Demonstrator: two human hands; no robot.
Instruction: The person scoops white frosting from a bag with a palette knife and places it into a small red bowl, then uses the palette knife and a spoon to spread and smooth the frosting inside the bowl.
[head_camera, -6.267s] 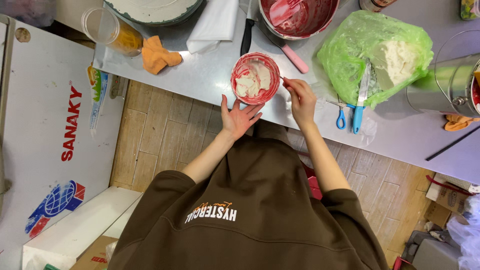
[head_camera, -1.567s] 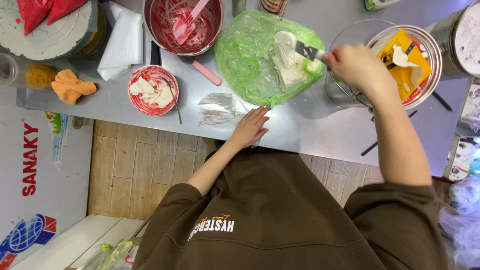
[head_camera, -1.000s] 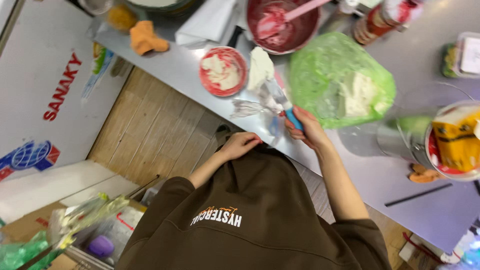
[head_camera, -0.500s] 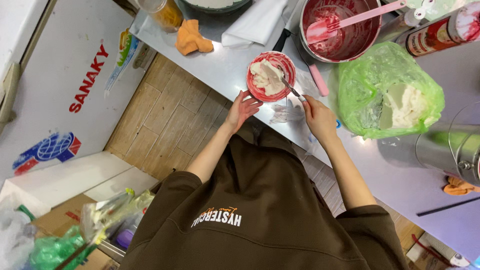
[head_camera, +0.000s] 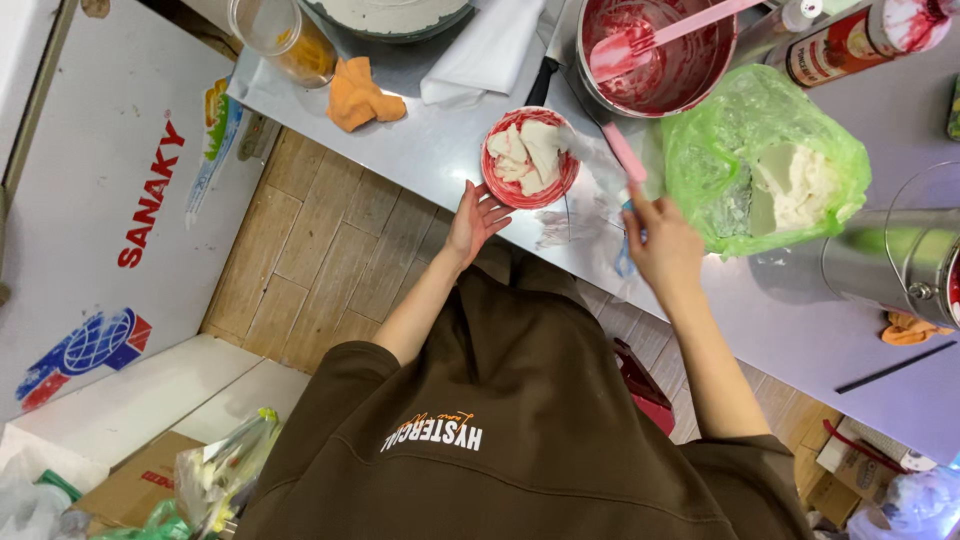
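Both hands at the counter edge: left spread beside bowl, right gripping spatula.

Likely bakery or cake kitchen: steel counter, red-smeared mixing bowl, pink spatula, chest freezer.

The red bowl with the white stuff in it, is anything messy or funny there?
A bit messy. The small red bowl holds white lumps with red streaks smeared up its inside. The big metal bowl behind it is also coated in red. White smears mark the steel counter beside the right hand. Nothing looks tipped or broken.
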